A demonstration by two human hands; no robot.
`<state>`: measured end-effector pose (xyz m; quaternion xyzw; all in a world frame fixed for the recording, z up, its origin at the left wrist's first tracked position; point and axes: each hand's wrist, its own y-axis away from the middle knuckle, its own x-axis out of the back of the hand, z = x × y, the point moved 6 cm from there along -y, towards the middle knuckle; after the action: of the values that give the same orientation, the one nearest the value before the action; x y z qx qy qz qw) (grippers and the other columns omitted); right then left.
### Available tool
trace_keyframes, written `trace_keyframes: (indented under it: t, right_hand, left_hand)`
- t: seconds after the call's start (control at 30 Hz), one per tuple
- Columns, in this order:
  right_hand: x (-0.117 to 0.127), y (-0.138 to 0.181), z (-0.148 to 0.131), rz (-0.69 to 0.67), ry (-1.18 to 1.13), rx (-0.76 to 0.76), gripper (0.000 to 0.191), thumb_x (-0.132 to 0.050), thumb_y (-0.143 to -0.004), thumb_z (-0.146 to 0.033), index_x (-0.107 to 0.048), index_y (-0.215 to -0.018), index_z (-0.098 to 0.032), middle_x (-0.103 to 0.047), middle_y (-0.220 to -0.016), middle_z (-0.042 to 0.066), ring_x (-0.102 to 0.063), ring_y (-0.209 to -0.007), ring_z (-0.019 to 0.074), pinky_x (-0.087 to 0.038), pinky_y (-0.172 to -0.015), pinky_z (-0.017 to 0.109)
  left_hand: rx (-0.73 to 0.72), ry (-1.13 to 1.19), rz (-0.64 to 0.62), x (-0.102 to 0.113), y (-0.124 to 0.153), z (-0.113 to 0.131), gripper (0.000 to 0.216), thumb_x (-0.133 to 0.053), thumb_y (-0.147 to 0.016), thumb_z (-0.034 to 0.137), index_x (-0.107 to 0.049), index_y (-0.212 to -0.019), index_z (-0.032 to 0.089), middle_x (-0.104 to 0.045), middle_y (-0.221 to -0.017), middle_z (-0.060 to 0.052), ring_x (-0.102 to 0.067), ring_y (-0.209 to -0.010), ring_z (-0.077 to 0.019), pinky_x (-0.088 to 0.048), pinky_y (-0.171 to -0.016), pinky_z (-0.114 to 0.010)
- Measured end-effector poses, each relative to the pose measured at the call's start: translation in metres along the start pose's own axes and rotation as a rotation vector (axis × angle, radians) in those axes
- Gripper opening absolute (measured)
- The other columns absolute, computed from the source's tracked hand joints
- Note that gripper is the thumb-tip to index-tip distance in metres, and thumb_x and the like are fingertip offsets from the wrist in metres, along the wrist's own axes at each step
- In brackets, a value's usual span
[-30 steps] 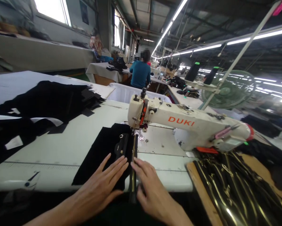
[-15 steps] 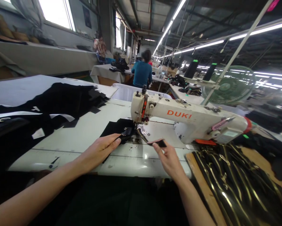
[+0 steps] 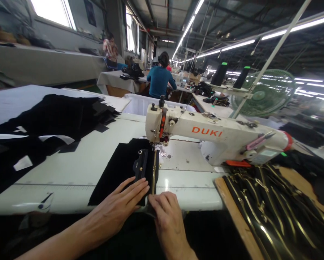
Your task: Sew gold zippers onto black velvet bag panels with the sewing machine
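A black fabric piece (image 3: 118, 169) lies on the sewing table (image 3: 77, 169) under the needle of a cream DUKI sewing machine (image 3: 213, 139). A black zipper with gold teeth (image 3: 153, 169) runs along the fabric's right edge toward the needle. My left hand (image 3: 121, 207) lies flat on the fabric's near end, fingers stretched out. My right hand (image 3: 164, 209) is curled at the table's front edge, fingers pinched on the zipper's near end.
A heap of black cut pieces (image 3: 50, 122) covers the table's left side. A board with several black and gold zippers (image 3: 270, 213) sits at right. A green fan (image 3: 262, 94) stands behind the machine. A person in a teal top (image 3: 159, 81) sits farther back.
Half a second ago both hands were lifted, holding fabric and zipper apart near the needle. Now the fabric lies flat again, the zipper is aligned, and both hands are back at the front edge.
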<state>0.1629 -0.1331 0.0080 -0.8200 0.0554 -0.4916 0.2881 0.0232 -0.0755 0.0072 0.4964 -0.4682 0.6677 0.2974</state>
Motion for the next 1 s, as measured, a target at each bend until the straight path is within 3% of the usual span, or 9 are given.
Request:
trace_keyframes:
  t: [0.23,0.33,0.5,0.63,0.7,0.77,0.87,0.93,1.0]
  right_hand:
    - [0.000,-0.002,-0.004,0.012,0.019,0.016,0.032,-0.039,-0.099,-0.008,-0.062,-0.120,-0.014,-0.066,-0.093,0.009,-0.057,-0.088,0.0254,-0.053,-0.080,0.040]
    - [0.001,-0.004,-0.005,0.012,0.033,0.061,0.033,-0.034,-0.102,-0.014,-0.061,-0.120,-0.012,-0.066,-0.092,0.010,-0.057,-0.086,0.0252,-0.053,-0.079,0.040]
    - [0.005,-0.011,-0.006,0.064,0.092,0.171,0.034,-0.032,-0.103,-0.014,-0.063,-0.116,-0.008,-0.068,-0.085,0.010,-0.059,-0.078,0.0234,-0.053,-0.071,0.035]
    - [-0.006,-0.007,-0.009,0.132,0.148,0.287,0.032,-0.035,-0.100,-0.009,-0.064,-0.113,-0.005,-0.069,-0.081,0.010,-0.061,-0.073,0.0227,-0.053,-0.063,0.033]
    - [-0.010,-0.002,-0.003,0.176,0.167,0.255,0.029,-0.038,-0.098,-0.007,-0.066,-0.107,-0.010,-0.068,-0.077,0.009,-0.061,-0.069,0.0226,-0.053,-0.061,0.033]
    - [-0.011,-0.003,0.008,0.120,0.131,0.189,0.024,-0.046,-0.094,-0.006,-0.067,-0.098,-0.017,-0.066,-0.072,0.005,-0.061,-0.063,0.0198,-0.052,-0.056,0.029]
    - [-0.004,-0.022,0.023,-0.179,-0.097,0.197,0.020,-0.056,-0.086,-0.009,-0.066,-0.094,-0.024,-0.065,-0.077,-0.001,-0.065,-0.070,0.0157,-0.053,-0.056,0.022]
    - [0.003,-0.047,0.041,-0.384,-0.206,0.105,0.039,-0.053,-0.082,-0.004,-0.065,-0.111,-0.027,-0.067,-0.104,0.000,-0.066,-0.094,0.0150,-0.056,-0.083,0.023]
    - [0.014,-0.079,0.064,-0.294,-0.153,0.000,0.050,-0.044,-0.082,0.002,-0.063,-0.119,-0.025,-0.064,-0.112,0.004,-0.062,-0.104,0.0162,-0.052,-0.095,0.029]
  left_hand:
    - [0.009,0.071,-0.078,0.000,-0.001,-0.007,0.068,-0.040,-0.092,-0.002,-0.032,-0.154,0.024,-0.045,-0.153,-0.004,-0.041,-0.141,-0.0185,-0.019,-0.123,-0.038]
    - [0.048,0.187,-0.128,0.005,-0.003,-0.013,0.065,-0.055,-0.094,0.015,-0.032,-0.154,0.027,-0.046,-0.152,-0.004,-0.042,-0.141,-0.0218,-0.021,-0.121,-0.041]
    - [0.113,0.344,-0.216,0.017,-0.008,-0.019,0.090,-0.077,-0.080,0.041,-0.029,-0.155,0.031,-0.041,-0.156,-0.004,-0.039,-0.142,-0.0303,-0.018,-0.121,-0.052]
    - [0.099,0.362,-0.251,0.020,-0.009,-0.018,0.097,-0.078,-0.077,0.043,-0.023,-0.157,0.035,-0.040,-0.157,-0.002,-0.040,-0.141,-0.0315,-0.023,-0.120,-0.054]
    - [0.085,0.344,-0.228,0.019,-0.007,-0.019,0.100,-0.080,-0.075,0.039,-0.023,-0.157,0.034,-0.039,-0.157,-0.002,-0.040,-0.142,-0.0315,-0.025,-0.120,-0.052]
    - [0.066,0.328,-0.217,0.015,-0.006,-0.019,0.101,-0.079,-0.075,0.033,-0.020,-0.158,0.033,-0.035,-0.159,-0.001,-0.039,-0.142,-0.0302,-0.026,-0.121,-0.049]
    - [0.045,0.323,-0.227,0.012,-0.005,-0.020,0.097,-0.074,-0.080,0.031,-0.017,-0.158,0.034,-0.029,-0.161,0.000,-0.037,-0.143,-0.0284,-0.027,-0.120,-0.048]
    - [0.038,0.323,-0.218,0.014,-0.007,-0.020,0.096,-0.075,-0.080,0.033,-0.019,-0.158,0.034,-0.026,-0.162,-0.002,-0.036,-0.144,-0.0302,-0.030,-0.118,-0.050]
    - [0.030,0.316,-0.199,0.017,-0.011,-0.021,0.096,-0.075,-0.079,0.032,-0.020,-0.157,0.033,-0.023,-0.162,-0.003,-0.036,-0.144,-0.0320,-0.034,-0.116,-0.051]
